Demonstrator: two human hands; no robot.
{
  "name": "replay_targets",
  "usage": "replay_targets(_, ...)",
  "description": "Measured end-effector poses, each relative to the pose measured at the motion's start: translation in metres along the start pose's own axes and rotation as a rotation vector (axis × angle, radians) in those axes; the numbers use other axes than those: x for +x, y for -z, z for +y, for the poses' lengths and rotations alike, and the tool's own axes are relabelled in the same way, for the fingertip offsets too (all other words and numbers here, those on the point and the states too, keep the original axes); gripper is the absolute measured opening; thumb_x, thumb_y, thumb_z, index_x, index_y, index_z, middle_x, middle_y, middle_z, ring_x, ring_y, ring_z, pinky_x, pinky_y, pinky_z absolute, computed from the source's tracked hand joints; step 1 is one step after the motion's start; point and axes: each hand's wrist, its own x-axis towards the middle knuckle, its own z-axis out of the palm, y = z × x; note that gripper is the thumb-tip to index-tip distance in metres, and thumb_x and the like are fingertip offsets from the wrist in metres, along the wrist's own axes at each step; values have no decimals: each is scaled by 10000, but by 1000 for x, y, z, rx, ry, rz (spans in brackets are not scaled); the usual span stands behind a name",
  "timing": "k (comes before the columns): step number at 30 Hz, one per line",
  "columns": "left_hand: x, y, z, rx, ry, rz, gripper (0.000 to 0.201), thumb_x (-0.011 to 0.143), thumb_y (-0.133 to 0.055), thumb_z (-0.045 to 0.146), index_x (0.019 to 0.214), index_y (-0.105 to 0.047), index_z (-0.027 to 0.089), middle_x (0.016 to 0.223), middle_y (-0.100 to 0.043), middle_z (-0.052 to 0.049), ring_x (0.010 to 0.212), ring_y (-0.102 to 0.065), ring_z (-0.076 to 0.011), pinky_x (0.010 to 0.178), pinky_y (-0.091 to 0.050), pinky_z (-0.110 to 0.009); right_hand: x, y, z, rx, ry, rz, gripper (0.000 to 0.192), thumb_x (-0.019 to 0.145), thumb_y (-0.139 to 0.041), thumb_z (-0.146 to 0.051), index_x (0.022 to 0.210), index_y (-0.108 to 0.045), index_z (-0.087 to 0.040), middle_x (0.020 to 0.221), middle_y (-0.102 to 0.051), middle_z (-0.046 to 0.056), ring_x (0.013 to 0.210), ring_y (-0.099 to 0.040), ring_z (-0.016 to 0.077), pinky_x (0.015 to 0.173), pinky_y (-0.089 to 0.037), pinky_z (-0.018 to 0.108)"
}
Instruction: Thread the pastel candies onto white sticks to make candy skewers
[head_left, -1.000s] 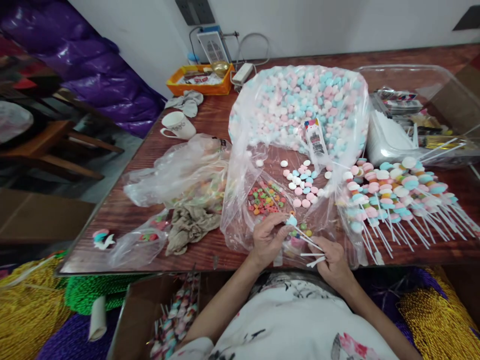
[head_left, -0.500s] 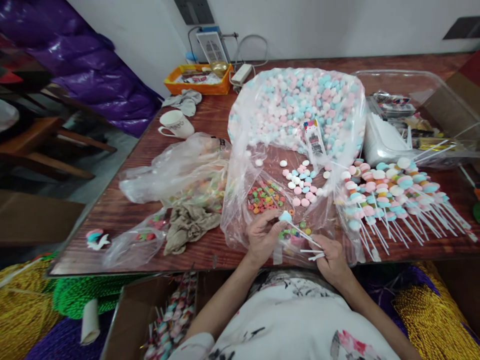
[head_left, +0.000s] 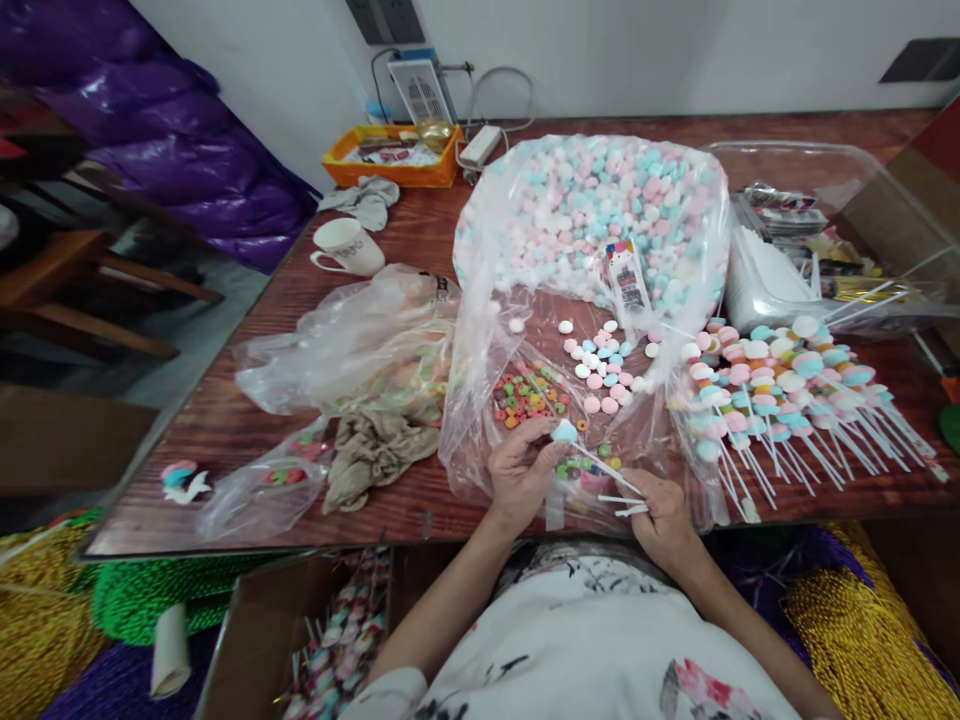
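Blue candy still pinched by left hand, right hand still gripping white sticks, barely shifted

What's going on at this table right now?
A person sits at a wooden table threading candy onto sticks. The left hand pinches a pale blue candy at the tip of a white stick, while the right hand grips that stick's lower end along with a few spare ones. A large bag of pink, blue and white candies lies open ahead, and a row of finished skewers lies to the right.
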Motion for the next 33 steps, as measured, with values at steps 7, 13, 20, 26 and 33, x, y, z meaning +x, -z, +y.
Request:
replay_targets(7, 1, -2, 8, -24, 14, 9, 236, 723, -785, 208, 952, -734, 182, 943, -728, -47, 766, -706, -153, 658, -606, -246, 1, 1, -2, 1, -3, -5, 316, 913, -426, -89, 1119, -638, -200, 958, -721, 48, 850, -685, 184, 756, -540, 314)
replay_targets(13, 2, -6, 5, -112, 52, 43, 395, 693, -811, 254, 1066, -704, 180, 880, -746, -39, 723, -708, -150, 649, -622, -258, 1, 0, -1, 22, -26, -8, 332, 900, -428, -84, 1122, -642, -207, 960, -725, 52, 851, -688, 191, 753, -544, 322)
replay_targets(20, 2, 1, 4, 69, -25, 18, 274, 699, -806, 233, 964, -754, 187, 955, -745, -61, 874, -710, -186, 786, -613, -307, 1, 0, -1, 21, -30, -24, 336, 893, -425, -66, 1109, -638, -211, 966, -720, 49, 868, -687, 192, 768, -544, 327)
replay_targets(26, 4, 2, 8, 201, -259, -83, 256, 723, -780, 152, 967, -755, 223, 976, -766, -62, 919, -719, -194, 870, -592, -360, -2, -2, 3, -3, -15, -9, 361, 865, -440, -57, 1128, -635, -208, 991, -726, 57, 897, -696, 210, 794, -559, 348)
replay_targets(33, 3, 2, 7, 299, -382, -164, 329, 751, -734, 93, 1040, -738, 251, 1032, -760, -55, 955, -719, -194, 890, -583, -359, -4, -3, 5, -29, -17, -9, 424, 814, -435, -28, 1141, -628, -216, 997, -727, 49, 890, -698, 207, 780, -568, 347)
